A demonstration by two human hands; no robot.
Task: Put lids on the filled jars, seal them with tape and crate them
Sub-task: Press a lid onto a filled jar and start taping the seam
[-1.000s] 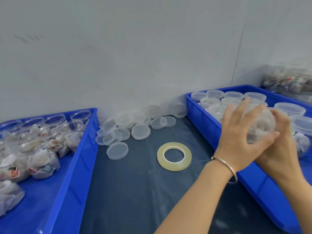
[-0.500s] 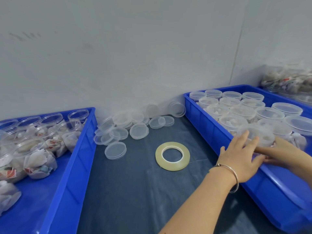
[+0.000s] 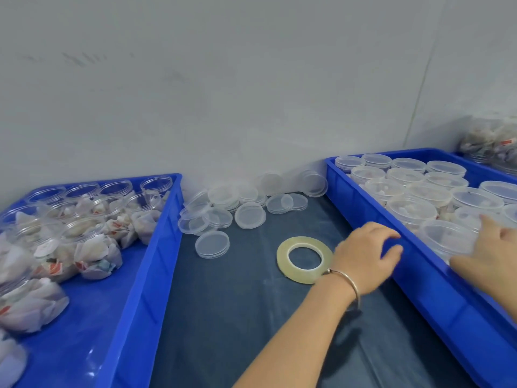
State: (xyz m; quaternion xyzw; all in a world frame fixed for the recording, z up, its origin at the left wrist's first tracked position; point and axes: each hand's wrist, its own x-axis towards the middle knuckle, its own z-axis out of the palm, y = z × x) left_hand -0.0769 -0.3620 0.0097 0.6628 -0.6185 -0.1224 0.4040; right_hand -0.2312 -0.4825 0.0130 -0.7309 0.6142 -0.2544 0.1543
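The right blue crate (image 3: 361, 204) holds several lidded clear jars (image 3: 411, 210). The nearest lidded jar (image 3: 444, 238) stands at the crate's front. My right hand (image 3: 493, 253) lies against this jar with its fingers spread and relaxed. My left hand (image 3: 363, 257), wearing a bangle, hovers just outside the crate's near wall with loosely curled fingers and holds nothing. A roll of clear tape (image 3: 305, 259) lies flat on the dark mat, right beside my left wrist. Loose clear lids (image 3: 237, 204) are piled by the wall, and one lid (image 3: 212, 244) lies nearer.
The left blue crate (image 3: 156, 247) holds several open jars (image 3: 84, 231) stuffed with wrapped items. A bag of wrapped items (image 3: 492, 144) sits at the far right behind another blue crate. A grey wall closes off the back.
Both hands lowered the lidded jar into the right crate and let go of it. My left hand has drawn back out of the crate toward the tape roll.
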